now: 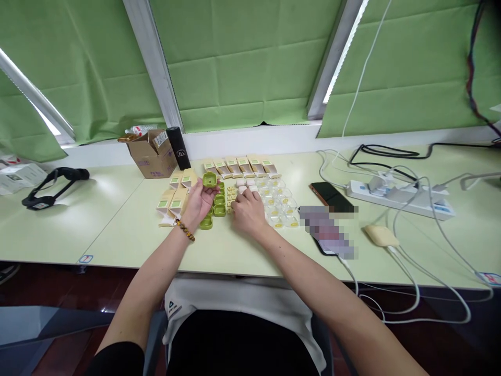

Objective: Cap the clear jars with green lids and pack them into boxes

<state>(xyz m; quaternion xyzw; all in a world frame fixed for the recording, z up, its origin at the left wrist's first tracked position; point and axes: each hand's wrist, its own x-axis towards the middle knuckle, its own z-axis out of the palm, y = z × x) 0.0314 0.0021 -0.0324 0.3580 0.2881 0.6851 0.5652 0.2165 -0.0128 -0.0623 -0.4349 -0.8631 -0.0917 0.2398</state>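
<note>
My left hand (199, 201) is raised, closed on a small green square plastic box (210, 180) whose open hollow faces me. Below and beside it, more such green boxes (219, 210) stand in rows on the table. Palm down, my right hand (249, 210) has its fingers curled at small yellow pieces (230, 196) laid out in columns. Its fingertips are hidden, so anything pinched there does not show. White blocks (243, 184) sit just beyond its knuckles. To its right are rows of clear plastic covers (277, 204) with yellow marks.
Folded cardboard packs (239, 167) line the back, with more packs (172, 203) at left. Behind them stand a brown carton (152, 156) and a black cylinder (178, 149). Phones (332, 197), a power strip (399, 198) and loose cables lie right; a black headset (55, 188) lies far left.
</note>
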